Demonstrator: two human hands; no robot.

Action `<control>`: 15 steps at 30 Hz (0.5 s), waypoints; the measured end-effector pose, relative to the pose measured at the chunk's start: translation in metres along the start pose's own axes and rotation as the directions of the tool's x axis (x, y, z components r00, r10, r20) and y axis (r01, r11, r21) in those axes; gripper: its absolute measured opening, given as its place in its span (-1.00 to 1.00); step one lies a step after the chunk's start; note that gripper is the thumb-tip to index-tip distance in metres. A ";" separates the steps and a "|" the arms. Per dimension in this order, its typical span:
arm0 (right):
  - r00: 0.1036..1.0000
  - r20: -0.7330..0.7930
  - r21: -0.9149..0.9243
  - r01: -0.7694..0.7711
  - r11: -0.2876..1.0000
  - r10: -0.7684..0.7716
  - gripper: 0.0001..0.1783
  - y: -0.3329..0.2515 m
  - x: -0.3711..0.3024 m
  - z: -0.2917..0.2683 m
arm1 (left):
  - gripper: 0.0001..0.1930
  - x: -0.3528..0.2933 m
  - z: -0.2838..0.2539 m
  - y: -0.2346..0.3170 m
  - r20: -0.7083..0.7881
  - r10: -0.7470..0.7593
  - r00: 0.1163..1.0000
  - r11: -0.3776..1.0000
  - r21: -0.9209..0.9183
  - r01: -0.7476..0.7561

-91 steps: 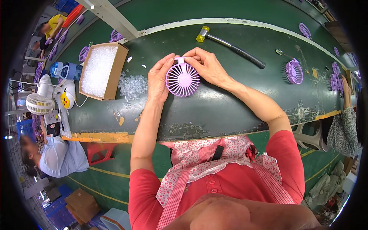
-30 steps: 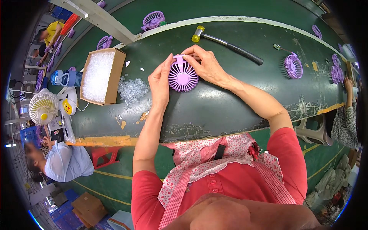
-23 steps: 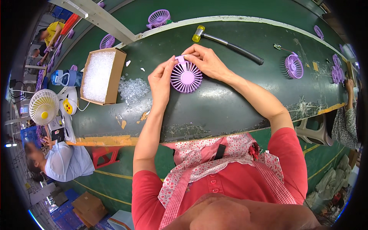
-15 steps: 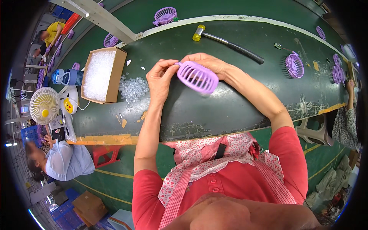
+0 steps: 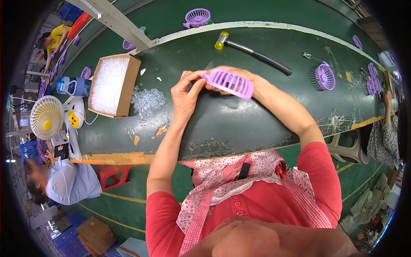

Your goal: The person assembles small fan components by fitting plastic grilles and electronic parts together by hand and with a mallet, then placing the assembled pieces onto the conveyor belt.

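In front of me, over the work table, a purple slotted fan housing is held up and seen at a slant. My left hand is closed, its thumb and fingers pinching the small tab at the housing's left end. Behind the housing, my right hand supports its far side; that hand's fingers are mostly hidden by the slotted part. To the left of my left hand lies a loose pile of small clear plastic pieces. A hammer with a yellow head and black handle rests beyond my hands.
A cardboard box full of clear pieces stands at left, beside a white desk fan and a blue bottle. Another purple fan housing lies at right. Beyond the white rail is a green belt carrying a purple fan part. Co-workers sit on both sides.
The held fan housing has turned more edge-on and shifted slightly right and up. My left hand has moved a little right. On the belt, a purple fan part has moved right.
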State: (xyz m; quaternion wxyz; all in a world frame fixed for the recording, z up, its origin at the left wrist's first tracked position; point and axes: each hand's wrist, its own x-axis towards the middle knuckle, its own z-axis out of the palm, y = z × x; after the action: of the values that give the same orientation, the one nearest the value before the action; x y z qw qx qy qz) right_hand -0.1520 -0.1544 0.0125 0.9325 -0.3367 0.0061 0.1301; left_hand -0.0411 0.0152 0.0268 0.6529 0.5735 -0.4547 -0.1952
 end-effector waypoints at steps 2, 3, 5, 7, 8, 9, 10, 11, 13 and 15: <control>0.971 -0.026 -0.232 0.227 0.946 -0.239 -0.65 -0.024 -0.002 0.007 | -0.74 0.002 0.010 0.001 -0.196 -0.123 0.973 0.992 -0.062 0.113; 0.903 -0.163 -0.382 0.314 0.869 -0.397 -0.66 -0.038 -0.002 0.010 | -0.72 0.003 0.009 -0.001 -0.212 -0.160 0.964 0.986 -0.085 0.144; 0.649 -0.307 -0.742 0.295 0.602 -0.697 -0.68 -0.072 -0.013 0.021 | -0.67 0.006 0.001 -0.007 -0.210 -0.165 0.964 0.985 0.008 0.171; 0.350 -0.195 -0.958 0.132 0.254 -0.916 -0.70 -0.100 -0.020 0.015 | -0.67 0.002 -0.006 -0.014 -0.213 -0.161 0.964 0.982 0.062 0.178; 0.210 -0.080 -0.955 0.265 0.136 -0.974 -0.73 -0.114 -0.021 -0.005 | -0.67 0.003 -0.002 -0.015 -0.200 -0.165 0.966 0.984 0.035 0.175; 0.069 0.010 -0.994 0.106 -0.002 -0.998 -0.75 -0.126 -0.025 -0.024 | -0.67 0.005 0.001 -0.016 -0.188 -0.155 0.970 0.986 0.032 0.164; 0.017 0.149 -0.983 -0.108 -0.150 -0.989 -0.76 -0.136 -0.025 -0.043 | -0.67 0.006 0.002 -0.016 -0.176 -0.148 0.973 0.986 0.049 0.159; -0.004 0.293 -0.905 -0.324 -0.276 -0.956 -0.76 -0.145 -0.026 -0.062 | -0.67 0.007 0.003 -0.018 -0.164 -0.139 0.977 0.986 0.064 0.151; 0.086 0.349 -0.792 -0.504 -0.344 -0.933 -0.76 -0.153 -0.027 -0.094 | -0.68 0.010 0.006 -0.022 -0.151 -0.109 0.982 0.990 0.072 0.121; 0.153 0.273 -0.743 -0.593 -0.309 -0.950 -0.74 -0.147 -0.015 -0.108 | -0.69 0.011 0.005 -0.023 -0.151 -0.139 0.979 0.984 0.088 0.153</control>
State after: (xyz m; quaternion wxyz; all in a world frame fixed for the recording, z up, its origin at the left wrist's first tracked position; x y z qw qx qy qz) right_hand -0.1222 -0.3345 0.0221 0.0274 -0.8246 0.2831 -0.4891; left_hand -0.0339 -0.0023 0.0092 0.6387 0.6498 -0.3720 -0.1777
